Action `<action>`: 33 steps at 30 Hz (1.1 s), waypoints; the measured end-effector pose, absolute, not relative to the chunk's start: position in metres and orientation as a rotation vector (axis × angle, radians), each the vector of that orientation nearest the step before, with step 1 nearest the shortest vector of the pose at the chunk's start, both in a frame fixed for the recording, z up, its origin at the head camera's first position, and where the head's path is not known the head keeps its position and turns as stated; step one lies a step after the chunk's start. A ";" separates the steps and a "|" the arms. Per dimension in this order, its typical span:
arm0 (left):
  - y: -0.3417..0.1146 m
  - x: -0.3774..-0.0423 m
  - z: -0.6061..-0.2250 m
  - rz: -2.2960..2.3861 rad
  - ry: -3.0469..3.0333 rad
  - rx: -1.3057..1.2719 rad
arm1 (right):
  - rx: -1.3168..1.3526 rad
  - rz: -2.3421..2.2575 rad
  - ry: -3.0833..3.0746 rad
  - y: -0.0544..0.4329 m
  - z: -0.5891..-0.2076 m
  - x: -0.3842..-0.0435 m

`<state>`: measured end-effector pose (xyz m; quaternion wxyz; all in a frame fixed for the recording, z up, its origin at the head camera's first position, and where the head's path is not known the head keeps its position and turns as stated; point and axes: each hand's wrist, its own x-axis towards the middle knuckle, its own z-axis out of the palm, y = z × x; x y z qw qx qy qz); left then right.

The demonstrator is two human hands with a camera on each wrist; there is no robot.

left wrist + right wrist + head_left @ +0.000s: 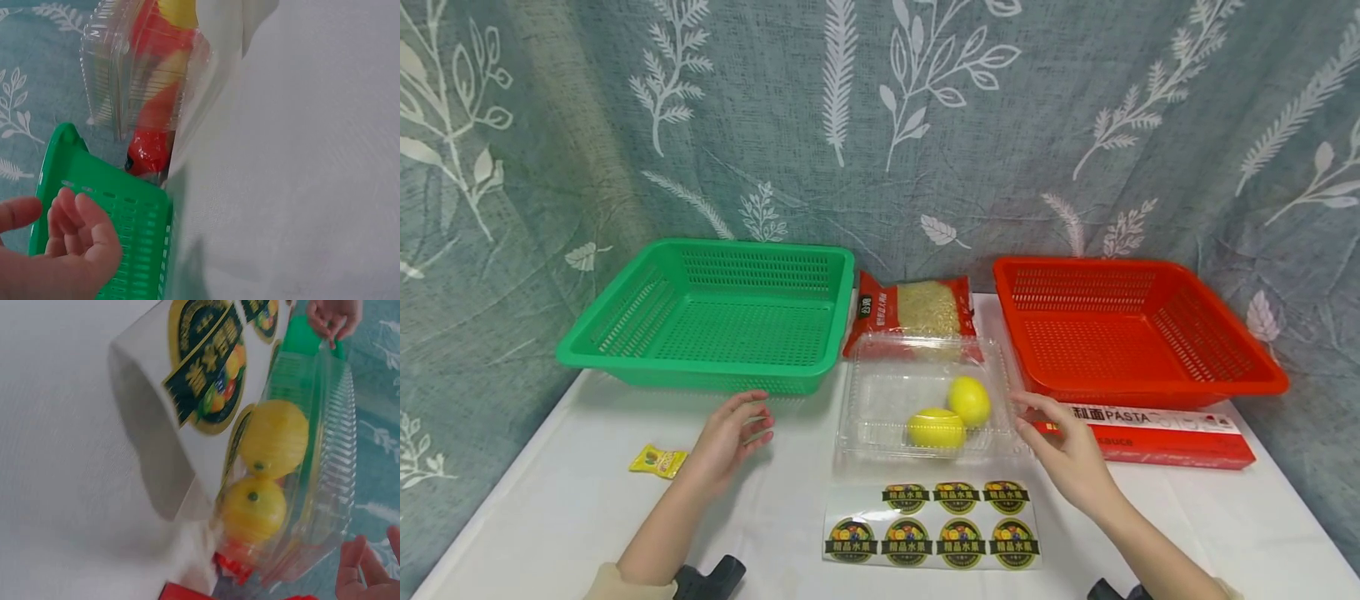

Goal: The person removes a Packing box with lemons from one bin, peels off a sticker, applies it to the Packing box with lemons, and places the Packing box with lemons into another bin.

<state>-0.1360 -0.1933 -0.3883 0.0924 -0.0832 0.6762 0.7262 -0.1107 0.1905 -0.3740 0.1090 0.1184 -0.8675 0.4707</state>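
A clear plastic clamshell box stands mid-table with its lid down and two yellow lemons inside. My right hand is at the box's right side, thumb and fingers apart and nothing held; whether a fingertip touches the box I cannot tell. Over the table left of the box, my left hand hangs with loosely bent fingers and an empty palm, just in front of the green basket. In front of the box lies a sheet of round fruit stickers, and its near edge curls up in the right wrist view.
A red basket stands at the back right, with a red pasta box lying before it. Behind the clamshell leans a red and clear bag of pasta. One small yellow packet lies beside my left forearm. A patterned curtain hangs behind.
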 end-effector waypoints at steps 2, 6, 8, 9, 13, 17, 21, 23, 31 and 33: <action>-0.191 -0.134 -0.388 2.085 2.021 -0.201 | 0.384 1.395 -2.550 0.189 -0.373 -0.110; -0.185 -0.131 -0.391 1.928 2.080 -0.088 | 0.494 1.432 -2.574 0.186 -0.374 -0.108; -0.182 -0.129 -0.393 1.861 2.126 -0.042 | 0.559 1.455 -2.579 0.184 -0.374 -0.106; -0.180 -0.129 -0.395 1.836 2.145 -0.028 | 0.585 1.458 -2.581 0.182 -0.375 -0.106; -0.173 -0.126 -0.398 1.780 2.204 -0.009 | 0.649 1.492 -2.582 0.177 -0.376 -0.103; -0.168 -0.124 -0.400 1.780 2.201 0.010 | 0.675 1.518 -2.598 0.171 -0.378 -0.100; -0.163 -0.123 -0.401 1.771 2.186 0.016 | 0.709 1.528 -2.620 0.165 -0.380 -0.101; -0.160 -0.122 -0.401 1.753 2.192 0.008 | 0.729 1.537 -2.635 0.162 -0.381 -0.101; -0.152 -0.115 -0.401 1.528 2.316 0.147 | 0.809 1.602 -2.661 0.149 -0.387 -0.101; -0.151 -0.114 -0.400 1.495 2.325 0.224 | 0.831 1.612 -2.654 0.147 -0.389 -0.101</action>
